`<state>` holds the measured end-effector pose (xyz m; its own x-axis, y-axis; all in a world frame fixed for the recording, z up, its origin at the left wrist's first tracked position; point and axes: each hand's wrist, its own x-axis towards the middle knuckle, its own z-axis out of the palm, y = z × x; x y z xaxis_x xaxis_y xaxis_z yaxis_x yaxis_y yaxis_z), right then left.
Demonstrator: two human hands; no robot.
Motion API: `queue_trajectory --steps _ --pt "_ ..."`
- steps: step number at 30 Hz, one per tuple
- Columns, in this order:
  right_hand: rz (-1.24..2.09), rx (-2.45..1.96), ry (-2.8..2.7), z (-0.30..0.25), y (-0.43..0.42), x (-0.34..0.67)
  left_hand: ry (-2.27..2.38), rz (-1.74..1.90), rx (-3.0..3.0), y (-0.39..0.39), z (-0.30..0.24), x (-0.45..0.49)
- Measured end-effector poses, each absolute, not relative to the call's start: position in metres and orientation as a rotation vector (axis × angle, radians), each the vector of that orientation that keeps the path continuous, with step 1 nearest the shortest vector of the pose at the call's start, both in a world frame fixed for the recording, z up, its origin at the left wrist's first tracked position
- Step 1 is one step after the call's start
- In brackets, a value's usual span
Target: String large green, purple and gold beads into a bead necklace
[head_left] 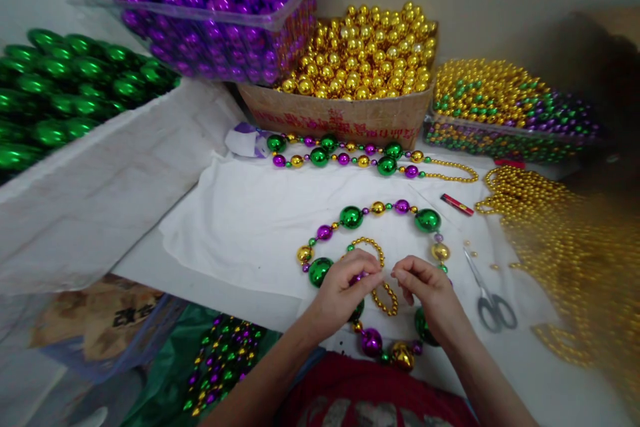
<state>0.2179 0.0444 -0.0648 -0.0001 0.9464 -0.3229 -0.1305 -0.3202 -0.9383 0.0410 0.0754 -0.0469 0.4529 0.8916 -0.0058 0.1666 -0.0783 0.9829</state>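
Note:
My left hand (347, 290) and my right hand (424, 285) face each other over the white cloth (240, 227), thumbs and fingers pinched a small gap apart. Whatever lies between the fingertips is too fine to make out. Around and beneath them lies a loop of a bead necklace (351, 217) with large green balls and smaller gold and purple ones. A strand of small gold beads (391, 300) curves under my left hand, inside that loop. Grey-handled scissors (485, 290) rest with blades parted to the right of my right hand.
Behind lies another bead necklace (319, 157). A purple bead bin (200, 13), a carton (340, 110) of gold beads and a mixed-bead tray (500, 133) line the back. Green beads (65, 80) are left, gold strands (530, 193) right. A small red stick (457, 204) lies near the scissors.

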Motion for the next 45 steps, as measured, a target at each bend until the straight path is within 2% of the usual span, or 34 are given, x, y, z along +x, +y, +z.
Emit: queue_trajectory --steps 4,8,11,13,17,20,24,37,45 --pt "1.274 -1.482 -1.172 -0.065 0.047 0.231 0.954 0.917 1.205 0.057 -0.045 0.025" --pt "1.045 -1.638 -1.379 -0.069 0.049 0.25 0.721 1.024 0.583 0.039 -0.051 0.019" --pt "1.171 -1.618 -1.337 -0.069 0.05 0.258 0.588 1.076 0.278 0.032 -0.058 0.022" --pt "1.392 -1.502 -1.25 -0.064 0.049 0.257 0.558 1.09 0.134 0.028 -0.062 0.025" --pt "1.967 -0.894 -0.529 -0.053 0.044 0.238 0.58 1.03 0.007 0.023 -0.063 0.027" --pt "2.024 -0.66 -0.243 -0.052 0.042 0.221 0.636 1.047 -0.005 0.023 -0.061 0.025" --pt "1.951 -0.777 -0.269 -0.059 0.045 0.212 0.665 1.096 -0.017 0.028 -0.059 0.023" --pt "1.877 -0.941 -0.362 -0.065 0.035 0.229 0.779 1.025 0.305 0.031 -0.059 0.022" --pt "1.75 -1.111 -1.155 -0.028 0.03 0.237 0.822 0.795 1.632 0.077 0.004 0.048"
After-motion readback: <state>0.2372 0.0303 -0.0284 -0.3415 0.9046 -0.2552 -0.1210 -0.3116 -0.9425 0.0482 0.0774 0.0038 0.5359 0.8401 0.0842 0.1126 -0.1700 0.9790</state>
